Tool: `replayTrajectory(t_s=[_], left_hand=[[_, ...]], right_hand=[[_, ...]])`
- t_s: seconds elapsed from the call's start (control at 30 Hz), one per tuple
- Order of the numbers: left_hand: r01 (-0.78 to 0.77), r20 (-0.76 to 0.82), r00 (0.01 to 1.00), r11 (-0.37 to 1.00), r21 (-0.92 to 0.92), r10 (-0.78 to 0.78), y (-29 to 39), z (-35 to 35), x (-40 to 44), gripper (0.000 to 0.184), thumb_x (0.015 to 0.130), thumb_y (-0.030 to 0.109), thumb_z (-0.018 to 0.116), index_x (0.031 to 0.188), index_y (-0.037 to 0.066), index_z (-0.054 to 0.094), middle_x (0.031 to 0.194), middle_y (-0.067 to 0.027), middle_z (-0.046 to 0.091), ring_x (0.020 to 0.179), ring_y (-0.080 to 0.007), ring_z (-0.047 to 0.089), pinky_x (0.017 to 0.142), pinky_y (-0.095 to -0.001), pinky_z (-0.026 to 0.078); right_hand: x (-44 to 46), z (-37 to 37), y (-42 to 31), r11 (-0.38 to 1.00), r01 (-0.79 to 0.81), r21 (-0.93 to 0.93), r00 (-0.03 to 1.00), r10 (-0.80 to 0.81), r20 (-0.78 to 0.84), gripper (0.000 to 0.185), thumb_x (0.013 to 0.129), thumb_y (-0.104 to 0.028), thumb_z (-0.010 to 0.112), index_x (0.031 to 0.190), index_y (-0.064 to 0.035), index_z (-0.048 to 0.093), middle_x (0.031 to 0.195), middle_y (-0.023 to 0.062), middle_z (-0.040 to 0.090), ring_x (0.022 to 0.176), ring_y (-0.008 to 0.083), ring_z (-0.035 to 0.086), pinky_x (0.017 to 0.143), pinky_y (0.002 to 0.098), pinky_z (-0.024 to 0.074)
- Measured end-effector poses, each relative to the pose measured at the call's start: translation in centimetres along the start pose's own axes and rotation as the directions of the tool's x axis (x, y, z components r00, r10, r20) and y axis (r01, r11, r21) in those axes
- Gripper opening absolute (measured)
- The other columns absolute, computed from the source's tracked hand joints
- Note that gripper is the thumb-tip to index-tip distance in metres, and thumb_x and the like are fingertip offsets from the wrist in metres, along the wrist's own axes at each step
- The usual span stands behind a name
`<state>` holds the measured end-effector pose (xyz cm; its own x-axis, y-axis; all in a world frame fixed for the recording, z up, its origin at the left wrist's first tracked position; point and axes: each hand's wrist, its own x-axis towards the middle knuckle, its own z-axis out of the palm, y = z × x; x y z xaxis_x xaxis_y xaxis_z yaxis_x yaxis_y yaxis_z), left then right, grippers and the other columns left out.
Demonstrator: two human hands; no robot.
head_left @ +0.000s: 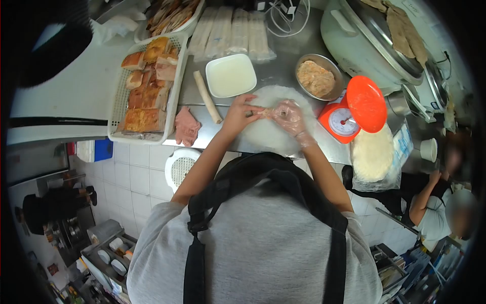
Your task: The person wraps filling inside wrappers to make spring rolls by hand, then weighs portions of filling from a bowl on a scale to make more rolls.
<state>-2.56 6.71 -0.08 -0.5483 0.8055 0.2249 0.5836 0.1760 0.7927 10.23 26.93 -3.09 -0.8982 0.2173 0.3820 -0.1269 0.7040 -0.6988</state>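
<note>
1. Head view — bare left hand [241, 116], fingers half-spread, meets right hand [287, 115] in clear plastic glove [305, 139], fingers curled, at small orange morsel [265, 113] above round translucent white sheet [263, 138]; grips unclear.
2. Loose pinch might drop morsel.
3. Slack glove could snag — tearing sheet.

Nothing clearly readable here! Red scale [354, 111], right of centre: white dial [343, 123] ringed with fine marks, numbers too small to make out. Blue-and-white packet [403, 144], right side: printing blurred. Pale surface [414, 7], upper right: faint dark scribble, illegible.
</note>
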Motion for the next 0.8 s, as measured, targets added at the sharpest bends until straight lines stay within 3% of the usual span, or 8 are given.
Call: replayTrajectory(t_s=[0.1,0.17,0.23,0.3,0.37,0.57,0.67,0.8], left_hand=[[0.005,0.012,1.000,1.000,-0.018,-0.004,-0.8,0.2,-0.6,0.030,0.079,0.017,0.078,0.109,0.015,0.078,0.133,-0.0126,0.056,0.123,-0.0287,0.053,0.104,-0.0374,0.044],[0.079,0.022,0.997,0.993,-0.091,-0.078,-0.9,0.0,-0.7,0.024,0.087,0.018,0.073,0.109,0.010,0.076,0.137,-0.0147,0.055,0.127,-0.0289,0.052,0.107,-0.0377,0.042],[0.036,-0.096,0.994,0.984,-0.173,-0.054,-2.9,0.8,-0.9,0.018,0.084,0.014,0.074,0.100,0.009,0.079,0.124,-0.0155,0.062,0.120,-0.0299,0.057,0.103,-0.0389,0.044],[0.060,-0.096,0.993,0.991,-0.117,-0.072,-2.8,0.8,-0.6,0.018,0.080,0.011,0.077,0.097,0.008,0.079,0.119,-0.0128,0.063,0.116,-0.0282,0.058,0.102,-0.0387,0.045],[0.126,-0.032,0.991,0.982,-0.143,-0.132,-2.7,0.6,0.1,0.022,0.077,0.012,0.080,0.099,0.008,0.079,0.118,-0.0124,0.064,0.113,-0.0267,0.058,0.099,-0.0385,0.045],[0.062,-0.022,0.997,0.974,-0.216,-0.068,-3.7,0.8,0.0,0.030,0.077,0.004,0.082,0.106,0.008,0.078,0.117,-0.0088,0.063,0.110,-0.0222,0.057,0.095,-0.0335,0.047],[0.020,0.012,1.000,0.983,-0.183,-0.018,-2.9,0.3,0.3,0.032,0.076,0.004,0.082,0.107,0.008,0.077,0.116,-0.0090,0.063,0.109,-0.0226,0.057,0.097,-0.0341,0.046],[-0.037,0.018,0.999,0.997,-0.070,0.038,-1.9,0.1,0.4,0.037,0.071,0.008,0.083,0.108,0.012,0.078,0.112,-0.0096,0.065,0.105,-0.0263,0.058,0.094,-0.0368,0.046]], right_hand=[[-0.8,0.1,-0.2,0.989,-0.148,0.026,0.988,0.147,0.037,0.041,0.075,-0.029,0.082,0.110,-0.0138,0.067,0.103,0.0108,0.067,0.098,0.0314,0.063,0.089,0.0437,0.0515],[-0.1,0.3,-2.4,0.993,-0.103,0.063,0.992,0.107,-0.068,0.056,0.076,-0.045,0.080,0.121,-0.0154,0.064,0.118,0.0132,0.064,0.113,0.0344,0.059,0.101,0.0483,0.0446],[0.6,1.7,-2.3,0.993,-0.079,-0.086,0.994,0.085,0.070,0.075,0.073,-0.063,0.075,0.130,-0.0167,0.061,0.128,0.0156,0.061,0.123,0.0377,0.052,0.110,0.0536,0.0341],[1.5,1.2,-3.6,0.998,-0.003,-0.062,0.993,0.010,0.114,0.067,0.075,-0.056,0.076,0.127,-0.0166,0.063,0.116,0.0112,0.066,0.113,0.0323,0.058,0.103,0.0491,0.0401],[1.5,4.4,-1.6,0.972,-0.001,-0.236,0.999,0.011,0.043,0.050,0.075,-0.050,0.076,0.111,-0.0165,0.070,0.099,0.0097,0.068,0.098,0.0302,0.061,0.095,0.0461,0.0443],[1.7,4.6,-1.4,0.992,-0.062,-0.110,0.992,0.073,0.103,0.036,0.074,-0.045,0.076,0.084,-0.0101,0.072,0.086,0.0139,0.069,0.090,0.0344,0.063,0.087,0.0444,0.0484],[1.7,3.0,-1.5,0.988,0.127,-0.091,0.989,-0.118,0.091,0.030,0.074,-0.036,0.079,0.095,-0.0153,0.074,0.086,0.0088,0.069,0.087,0.0309,0.063,0.084,0.0424,0.0489],[0.6,1.7,-2.0,0.999,-0.007,-0.041,0.999,0.005,-0.040,0.040,0.070,-0.034,0.083,0.105,-0.0168,0.075,0.088,0.0076,0.070,0.092,0.0290,0.063,0.088,0.0416,0.0480]])
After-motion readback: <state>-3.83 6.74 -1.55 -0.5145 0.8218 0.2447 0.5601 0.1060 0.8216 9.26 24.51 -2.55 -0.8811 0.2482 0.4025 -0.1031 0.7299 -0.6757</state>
